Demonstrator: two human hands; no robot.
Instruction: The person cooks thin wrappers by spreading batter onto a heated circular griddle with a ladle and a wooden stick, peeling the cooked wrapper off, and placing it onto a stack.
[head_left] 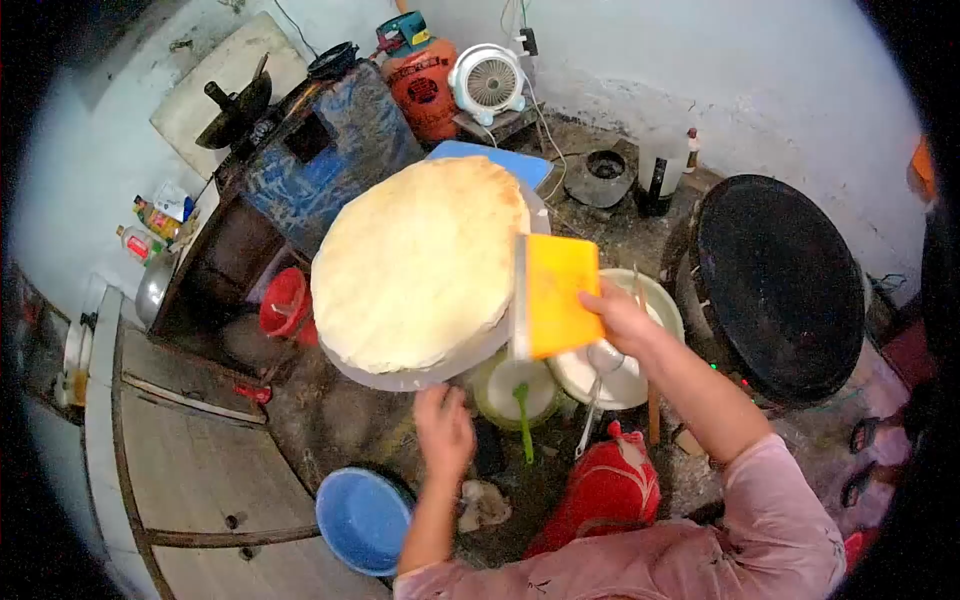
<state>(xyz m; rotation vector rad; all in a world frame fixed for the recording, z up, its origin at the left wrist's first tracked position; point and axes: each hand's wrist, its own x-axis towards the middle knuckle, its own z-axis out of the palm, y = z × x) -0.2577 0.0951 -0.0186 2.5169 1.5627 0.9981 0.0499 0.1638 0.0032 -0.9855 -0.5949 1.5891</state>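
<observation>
My right hand (622,315) is closed around a wide yellow scraper (562,295). The scraper's metal edge overlaps the right rim of a thick, round, pale stack of flatbreads (420,265); whether it touches cannot be told. The stack lies on a round, light-coloured board (400,381). Just below the board's near edge, my left hand (445,432) hangs with loosely bent fingers and no visible object in it. Under my right hand are a large pale basin (668,305) of white batter with a ladle (592,410), and a bowl with a green spoon (523,415).
A big black round griddle (780,285) stands at the right. A blue basin (365,522) is on the floor at lower left, beside wooden cabinets (215,460). Behind the stack are a small fan (492,83), an orange gas cylinder (422,90) and a burner (602,178).
</observation>
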